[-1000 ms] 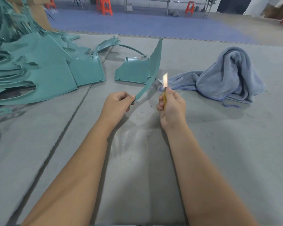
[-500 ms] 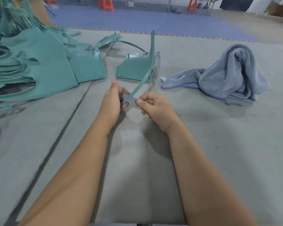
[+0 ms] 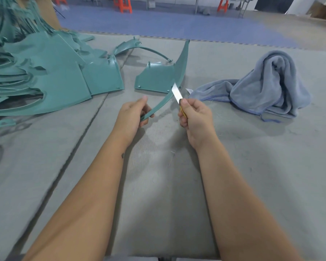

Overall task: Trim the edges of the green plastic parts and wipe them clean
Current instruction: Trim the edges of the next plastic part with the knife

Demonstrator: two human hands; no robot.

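Your left hand (image 3: pixel 132 114) grips the near, narrow end of a curved green plastic part (image 3: pixel 179 72), thumb on top and fingers (image 3: pixel 146 117) curled under it. The part sweeps away from you and up to a pointed tip, its far portion raised above the grey table (image 3: pixel 252 166). Your right hand (image 3: pixel 195 117) is closed round a knife (image 3: pixel 178 97) with a yellow handle; the bare blade angles up and to the left, its tip touching the right edge of the part about midway along.

Just behind the held part lies another green piece (image 3: pixel 154 78), flat on the table with small studs standing up. To the left is a big pile of green parts (image 3: pixel 45 72), overlapping one another. A thin green arch (image 3: pixel 141 47) sits behind them. To the right, a grey-blue towel (image 3: pixel 267 85) lies bunched, with a small white tag at its near corner; no writing on it can be read. Orange stools (image 3: pixel 124 4) stand on the blue floor beyond.
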